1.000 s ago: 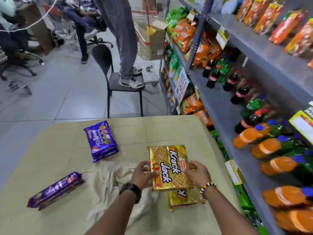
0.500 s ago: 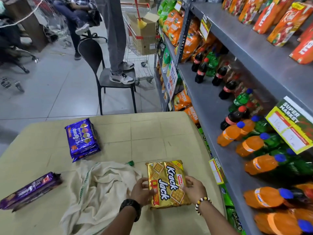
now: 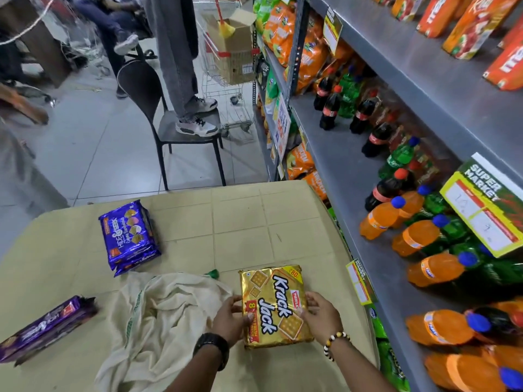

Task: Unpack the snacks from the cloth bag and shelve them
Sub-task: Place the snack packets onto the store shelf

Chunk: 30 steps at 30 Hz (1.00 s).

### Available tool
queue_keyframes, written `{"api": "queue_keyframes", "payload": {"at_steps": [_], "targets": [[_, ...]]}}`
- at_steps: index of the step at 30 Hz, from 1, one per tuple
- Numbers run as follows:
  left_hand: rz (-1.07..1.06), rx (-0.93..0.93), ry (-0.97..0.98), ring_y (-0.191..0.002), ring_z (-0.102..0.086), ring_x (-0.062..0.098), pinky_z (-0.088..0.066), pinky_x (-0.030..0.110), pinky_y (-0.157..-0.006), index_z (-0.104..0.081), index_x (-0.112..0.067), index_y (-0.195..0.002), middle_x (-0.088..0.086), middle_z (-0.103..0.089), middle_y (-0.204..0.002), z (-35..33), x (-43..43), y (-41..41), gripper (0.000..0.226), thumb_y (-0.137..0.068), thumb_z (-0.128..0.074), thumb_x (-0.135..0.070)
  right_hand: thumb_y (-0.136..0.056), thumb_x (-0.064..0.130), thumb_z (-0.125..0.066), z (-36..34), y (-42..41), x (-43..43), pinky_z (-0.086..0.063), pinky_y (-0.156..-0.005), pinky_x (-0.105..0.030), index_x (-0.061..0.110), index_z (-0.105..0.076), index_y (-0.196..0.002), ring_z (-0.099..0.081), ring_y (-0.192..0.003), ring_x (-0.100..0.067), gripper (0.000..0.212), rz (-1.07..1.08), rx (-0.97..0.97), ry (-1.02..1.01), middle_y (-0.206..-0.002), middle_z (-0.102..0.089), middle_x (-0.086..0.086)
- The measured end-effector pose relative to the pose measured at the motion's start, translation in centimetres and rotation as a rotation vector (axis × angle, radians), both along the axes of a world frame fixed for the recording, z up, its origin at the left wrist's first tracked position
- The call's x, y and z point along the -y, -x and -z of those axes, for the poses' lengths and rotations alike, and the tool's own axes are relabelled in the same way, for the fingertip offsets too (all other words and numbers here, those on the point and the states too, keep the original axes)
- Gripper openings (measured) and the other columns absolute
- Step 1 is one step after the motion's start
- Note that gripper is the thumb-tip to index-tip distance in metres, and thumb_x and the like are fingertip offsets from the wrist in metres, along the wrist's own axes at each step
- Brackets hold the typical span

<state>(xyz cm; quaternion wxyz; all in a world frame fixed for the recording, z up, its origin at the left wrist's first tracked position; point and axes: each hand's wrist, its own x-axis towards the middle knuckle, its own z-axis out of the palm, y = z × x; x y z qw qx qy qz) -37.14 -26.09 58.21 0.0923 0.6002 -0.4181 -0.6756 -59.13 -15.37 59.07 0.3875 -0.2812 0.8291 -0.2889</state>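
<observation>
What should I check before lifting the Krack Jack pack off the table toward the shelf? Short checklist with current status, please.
1. Both hands on pack: ok. Left hand and right hand hold opposite sides of the gold Krack Jack pack.
2. Pack clear of the cloth bag: ok, it lies beside the bag.
3. Second gold pack beneath: cannot tell from this view.
4. Free space on the middle shelf: ok, a bare strip shows in front of the bottles.
5. Bag empty: cannot tell; it is crumpled and its inside is hidden.
6. Other snacks out: ok, two purple packs lie on the table.
</observation>
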Motion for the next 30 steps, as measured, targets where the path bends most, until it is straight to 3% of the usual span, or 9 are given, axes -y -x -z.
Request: {"api": "queue_keyframes", "payload": {"at_steps": [4, 7, 12, 14, 18, 20, 23, 25, 30], "targets": [[0.085, 0.037, -0.047, -0.116, -0.061, 0.032, -0.055, 0.058, -0.092, -0.050, -0.030, -0.128, 0.011, -0.055, -0.136, -0.1, 0.8, 0.2, 0.059, -0.081, -0.077, -0.008, -0.078, 0.021, -0.080, 0.4, -0.2, -0.2, -0.056, -0.087, -0.034, 0.031, -0.063, -0.111, -0.066, -0.092, -0.011, 0.038, 0.048, 0.031, 0.002, -0.108, -0.072, 0.001], [0.202, 0.208, 0.170, -0.134, -0.047, 0.032, -0.044, 0.049, -0.108, -0.033, -0.016, -0.150, 0.013, -0.043, -0.150, -1.4, 2.5, 0.8, 0.093, -0.074, -0.086, -0.025, -0.078, 0.033, -0.080, 0.2, -0.6, -1.0, -0.052, -0.091, -0.032, 0.023, -0.063, -0.123, -0.062, -0.104, -0.013, 0.050, 0.129, 0.035, 0.011, -0.113, -0.066, 0.006], [0.530, 0.356, 0.517, -0.129, -0.049, 0.029, -0.043, 0.042, -0.107, -0.043, -0.021, -0.144, 0.012, -0.047, -0.144, -3.7, 8.0, 3.6, 0.079, -0.078, -0.079, -0.043, -0.081, 0.040, -0.075, 0.7, -1.9, -4.8, -0.049, -0.089, -0.032, 0.022, -0.056, -0.132, -0.059, -0.110, -0.021, 0.057, 0.307, 0.094, -0.030, -0.130, -0.060, -0.004], [0.729, 0.375, 0.567, -0.130, -0.048, 0.028, -0.042, 0.041, -0.108, -0.044, -0.024, -0.143, 0.009, -0.047, -0.145, -3.9, 10.2, 5.4, 0.074, -0.080, -0.076, -0.048, -0.073, 0.049, -0.079, 0.8, -3.1, -6.1, -0.048, -0.088, -0.032, 0.021, -0.055, -0.132, -0.059, -0.111, -0.023, 0.069, 0.407, 0.140, -0.028, -0.132, -0.058, -0.006], [1.103, 0.359, 0.567, -0.133, -0.047, 0.024, -0.040, 0.037, -0.110, -0.040, -0.025, -0.147, 0.004, -0.047, -0.148, -3.3, 13.4, 8.6, 0.076, -0.083, -0.071, -0.052, -0.034, 0.086, -0.073, 2.4, -5.8, -7.1, -0.053, -0.095, -0.044, 0.023, -0.049, -0.131, -0.059, -0.115, -0.020, 0.118, 0.700, 0.313, -0.019, -0.124, -0.057, 0.001], [1.192, 0.325, 0.453, -0.134, -0.047, 0.022, -0.040, 0.035, -0.110, -0.037, -0.025, -0.149, 0.002, -0.046, -0.149, -2.6, 14.2, 9.6, 0.080, -0.083, -0.070, -0.056, -0.045, 0.073, -0.082, 2.9, -8.2, -6.8, -0.058, -0.086, -0.045, 0.018, -0.055, -0.125, -0.063, -0.108, -0.024, 0.100, 0.863, 0.485, 0.007, -0.123, -0.062, -0.001], [1.331, 0.294, 0.300, -0.135, -0.047, 0.020, -0.038, 0.035, -0.112, -0.035, -0.027, -0.150, -0.002, -0.046, -0.151, -1.0, 15.0, 10.7, 0.093, -0.075, -0.068, -0.070, -0.072, 0.044, -0.083, 2.6, -12.0, -4.9, -0.054, -0.064, -0.036, 0.012, -0.067, -0.109, -0.063, -0.083, -0.028, 0.052, 1.071, 0.759, 0.120, -0.103, -0.070, -0.012], [1.386, 0.259, 0.243, -0.128, -0.052, 0.018, -0.042, 0.038, -0.109, -0.043, -0.027, -0.145, -0.006, -0.053, -0.143, 0.0, 15.2, 11.0, 0.097, -0.066, -0.066, -0.080, -0.075, 0.045, -0.078, 2.5, -13.7, -3.6, -0.049, -0.064, -0.036, 0.010, -0.072, -0.105, -0.061, -0.077, -0.027, 0.047, 1.096, 0.838, 0.195, -0.091, -0.072, -0.012], [1.285, 0.158, 0.087, -0.115, -0.064, 0.015, -0.048, 0.040, -0.105, -0.055, -0.030, -0.133, -0.008, -0.066, -0.129, 2.9, 15.8, 10.1, 0.089, -0.062, -0.074, -0.079, -0.076, 0.034, -0.081, 2.8, -15.8, -1.0, -0.057, -0.076, -0.038, 0.016, -0.066, -0.117, -0.071, -0.100, -0.026, 0.047, 1.095, 0.755, 0.395, -0.113, -0.074, -0.006]]}}
